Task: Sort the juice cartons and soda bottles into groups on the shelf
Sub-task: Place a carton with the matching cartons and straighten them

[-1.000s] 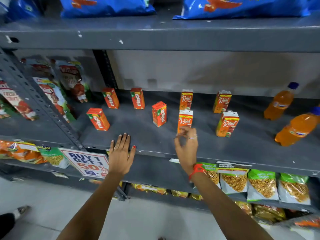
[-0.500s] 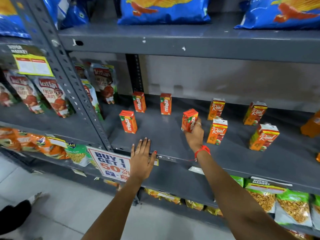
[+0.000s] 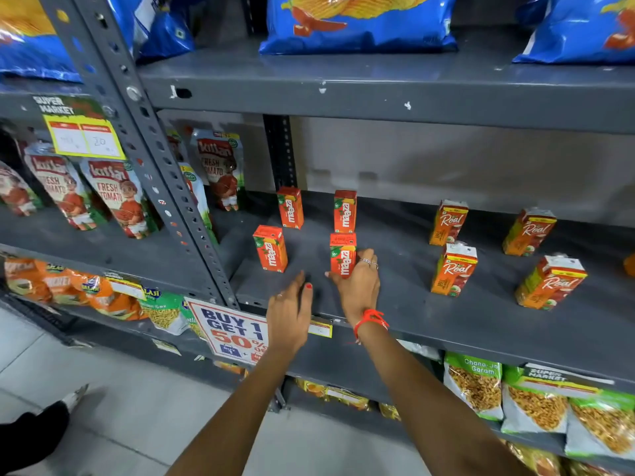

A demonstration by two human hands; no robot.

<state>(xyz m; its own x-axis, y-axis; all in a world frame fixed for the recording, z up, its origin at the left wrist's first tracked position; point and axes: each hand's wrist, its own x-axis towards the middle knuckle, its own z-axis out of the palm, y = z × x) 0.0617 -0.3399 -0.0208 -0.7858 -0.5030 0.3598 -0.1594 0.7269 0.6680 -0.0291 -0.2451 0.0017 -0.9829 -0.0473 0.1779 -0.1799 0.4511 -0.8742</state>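
Note:
On the grey middle shelf point(image 3: 446, 324) stand several small juice cartons. My right hand point(image 3: 359, 285) is shut on a red Maaza carton point(image 3: 343, 254), which stands upright on the shelf in front of another Maaza carton point(image 3: 345, 211). Two more Maaza cartons point(image 3: 290, 207) point(image 3: 270, 248) stand to its left, forming a square group. Several orange Real cartons point(image 3: 448, 221) point(image 3: 453, 269) point(image 3: 529, 231) point(image 3: 549, 282) stand to the right. My left hand point(image 3: 290, 310) lies flat and open on the shelf's front edge. An orange soda bottle point(image 3: 629, 264) barely shows at the right border.
A perforated steel upright point(image 3: 165, 173) divides the shelf bays. Ketchup pouches point(image 3: 220, 166) stand at the left. Blue chip bags point(image 3: 357, 22) fill the shelf above. A sale sign point(image 3: 230, 331) hangs on the front edge. Snack packets point(image 3: 474, 383) fill the shelf below.
My right hand carried the red Maaza carton left and set it down in front of the rear Maaza carton. The view swung left, so the soda bottles left the frame.

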